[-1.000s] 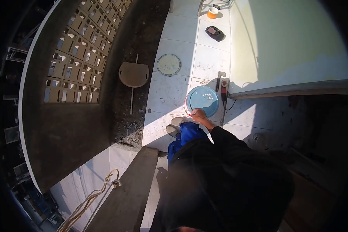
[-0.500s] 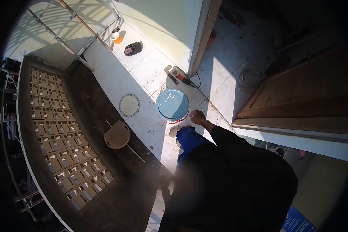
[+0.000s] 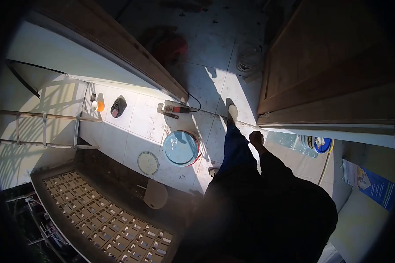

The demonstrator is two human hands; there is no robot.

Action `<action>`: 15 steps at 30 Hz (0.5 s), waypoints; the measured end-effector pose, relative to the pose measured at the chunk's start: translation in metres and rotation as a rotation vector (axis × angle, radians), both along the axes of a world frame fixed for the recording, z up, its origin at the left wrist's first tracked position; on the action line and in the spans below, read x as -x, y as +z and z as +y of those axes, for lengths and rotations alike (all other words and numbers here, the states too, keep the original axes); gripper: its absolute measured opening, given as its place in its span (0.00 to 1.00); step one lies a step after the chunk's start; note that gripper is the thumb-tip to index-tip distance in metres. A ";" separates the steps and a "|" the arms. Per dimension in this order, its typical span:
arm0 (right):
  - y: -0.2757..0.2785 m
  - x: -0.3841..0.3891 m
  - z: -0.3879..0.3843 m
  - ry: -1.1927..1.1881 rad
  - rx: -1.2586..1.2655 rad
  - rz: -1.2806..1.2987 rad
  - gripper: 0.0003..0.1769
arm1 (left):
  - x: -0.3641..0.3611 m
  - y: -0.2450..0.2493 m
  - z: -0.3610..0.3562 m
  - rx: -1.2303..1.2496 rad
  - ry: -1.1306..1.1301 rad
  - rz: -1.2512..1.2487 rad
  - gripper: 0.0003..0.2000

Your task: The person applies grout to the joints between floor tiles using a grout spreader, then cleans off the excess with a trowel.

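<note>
My right hand point(image 3: 256, 138) hangs beside my blue-trousered leg, in front of the doorway. Its fingers are curled in, and I see nothing in them. Low in the view my left hand point(image 3: 192, 211) is only a dim blur against the dark ledge, so its fingers cannot be made out. A bucket with a light blue lid point(image 3: 180, 148) and a red rim stands on the tiles left of my legs. Beside it lies a round pale lid point(image 3: 148, 163). A red and grey power tool point(image 3: 176, 108) rests by the door frame, its black cord curving away.
One shoe point(image 3: 232, 112) is at the sunlit doorway. A brown wooden door point(image 3: 329, 79) stands on the right, with a coiled cable point(image 3: 249, 59) near it. A paint bucket point(image 3: 322, 144) is behind my right arm. Openwork blocks point(image 3: 114, 215) and a bamboo ladder point(image 3: 39, 116) are at left.
My view has turned right toward the doorway, and one foot has stepped forward to it. My right hand has moved away from the lidded bucket. The left hand has become harder to see.
</note>
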State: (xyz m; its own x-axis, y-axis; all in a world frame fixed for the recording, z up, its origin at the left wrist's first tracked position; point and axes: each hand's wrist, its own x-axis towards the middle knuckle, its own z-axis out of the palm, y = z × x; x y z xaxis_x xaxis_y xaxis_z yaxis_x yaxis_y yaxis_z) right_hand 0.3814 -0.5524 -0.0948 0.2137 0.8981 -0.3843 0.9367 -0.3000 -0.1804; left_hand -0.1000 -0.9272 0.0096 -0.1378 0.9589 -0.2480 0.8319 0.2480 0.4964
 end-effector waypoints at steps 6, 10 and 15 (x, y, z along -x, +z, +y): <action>0.003 -0.076 0.104 -0.298 -0.062 0.331 0.11 | -0.051 0.010 0.223 0.440 0.383 -0.532 0.14; 0.020 -0.126 0.220 -0.378 -0.015 0.500 0.08 | -0.104 0.048 0.407 0.487 0.814 -0.818 0.18; 0.052 -0.151 0.372 -0.101 -0.436 0.520 0.13 | -0.144 0.057 0.538 0.535 0.673 -0.671 0.15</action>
State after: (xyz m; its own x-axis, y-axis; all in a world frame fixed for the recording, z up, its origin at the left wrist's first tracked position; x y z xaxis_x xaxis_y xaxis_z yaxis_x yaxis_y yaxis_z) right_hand 0.5321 -0.1806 -0.0427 0.1902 0.9794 -0.0675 0.6669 -0.1793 -0.7233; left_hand 0.0435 -0.3890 0.0669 -0.2749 0.4828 -0.8315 0.0448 0.8703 0.4905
